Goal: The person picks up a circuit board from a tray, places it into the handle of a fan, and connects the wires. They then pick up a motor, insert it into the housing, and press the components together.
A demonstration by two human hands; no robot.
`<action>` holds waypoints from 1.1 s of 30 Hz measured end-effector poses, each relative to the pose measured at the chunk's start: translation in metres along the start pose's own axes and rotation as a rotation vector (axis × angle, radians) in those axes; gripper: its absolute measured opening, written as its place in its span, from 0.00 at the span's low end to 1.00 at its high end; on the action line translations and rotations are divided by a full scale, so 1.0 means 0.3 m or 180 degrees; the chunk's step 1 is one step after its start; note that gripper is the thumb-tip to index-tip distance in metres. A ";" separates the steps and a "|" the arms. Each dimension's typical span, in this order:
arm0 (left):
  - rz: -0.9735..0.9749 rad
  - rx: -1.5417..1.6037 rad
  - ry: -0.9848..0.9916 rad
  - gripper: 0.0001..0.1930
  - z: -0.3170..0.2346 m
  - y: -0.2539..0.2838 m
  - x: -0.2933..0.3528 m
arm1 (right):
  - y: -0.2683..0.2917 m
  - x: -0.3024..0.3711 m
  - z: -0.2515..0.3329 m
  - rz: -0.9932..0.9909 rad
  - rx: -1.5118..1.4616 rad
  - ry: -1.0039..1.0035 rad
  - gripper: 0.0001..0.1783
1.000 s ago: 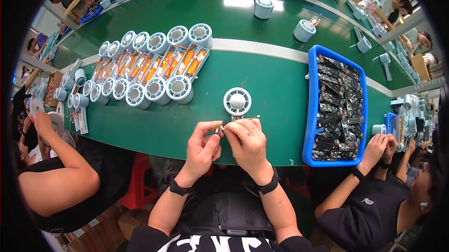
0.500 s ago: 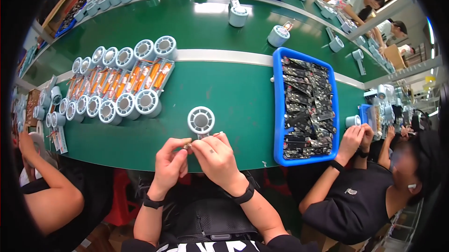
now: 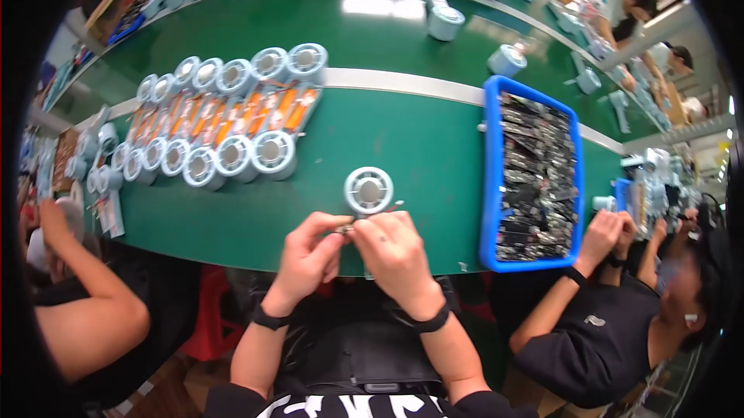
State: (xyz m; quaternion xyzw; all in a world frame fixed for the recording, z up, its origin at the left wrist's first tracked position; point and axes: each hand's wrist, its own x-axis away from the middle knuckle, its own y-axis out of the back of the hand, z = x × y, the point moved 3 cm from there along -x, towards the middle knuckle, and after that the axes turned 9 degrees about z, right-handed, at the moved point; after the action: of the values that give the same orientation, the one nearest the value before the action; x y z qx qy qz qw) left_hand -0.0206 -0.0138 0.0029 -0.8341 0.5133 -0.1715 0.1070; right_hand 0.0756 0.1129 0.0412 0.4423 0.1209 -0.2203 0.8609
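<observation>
A light blue handheld fan housing [image 3: 369, 190] with a round grilled head stands in front of me near the table's front edge. My right hand [image 3: 397, 255] is closed over its handle, most of which it hides. My left hand [image 3: 310, 253] pinches a small metallic part [image 3: 344, 229] between thumb and forefinger, against the right hand's fingertips. The part is too small and blurred to name. Beside the right fingertips a thin wire with a pale end [image 3: 399, 202] sticks out.
Left on the green table [image 3: 387, 131] lie two rows of fan housings [image 3: 232, 156] with orange parts in their handles. At right, a blue tray [image 3: 491, 185] holds many black circuit boards [image 3: 535, 177]. Co-workers sit at both sides; one's hands [image 3: 608, 236] work beyond the tray.
The whole view has shifted, so the scene sits further right in the picture. Both hands stay together at the fan, with the small part still pinched; little else differs.
</observation>
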 end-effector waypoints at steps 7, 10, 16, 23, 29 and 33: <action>0.0133 -0.0296 -0.0164 0.13 0.007 -0.001 -0.006 | -0.005 0.003 -0.014 0.0108 -0.0009 0.0167 0.12; 0.0176 -0.0562 -0.0177 0.13 0.012 0.013 -0.007 | -0.010 0.001 -0.014 0.0166 0.0021 0.0175 0.12; 0.0168 -0.0882 -0.0276 0.13 -0.005 0.004 -0.017 | 0.002 -0.002 -0.019 0.0326 0.0019 0.0167 0.10; 0.0580 -0.0216 0.0060 0.13 0.011 0.019 -0.016 | 0.026 0.002 -0.054 0.0218 -0.0353 0.0261 0.11; 0.0636 -0.0376 -0.0132 0.14 0.012 0.019 -0.011 | 0.016 -0.001 -0.076 0.0281 -0.0482 0.0327 0.11; 0.0675 -0.0533 -0.0180 0.14 0.018 0.029 -0.016 | 0.006 -0.006 -0.086 0.0212 -0.0631 0.0296 0.10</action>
State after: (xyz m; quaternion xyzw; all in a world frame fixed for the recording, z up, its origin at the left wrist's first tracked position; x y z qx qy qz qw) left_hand -0.0277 -0.0134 -0.0060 -0.7856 0.6079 -0.0922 0.0691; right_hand 0.0744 0.1354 0.0282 0.3685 0.1671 -0.1578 0.9008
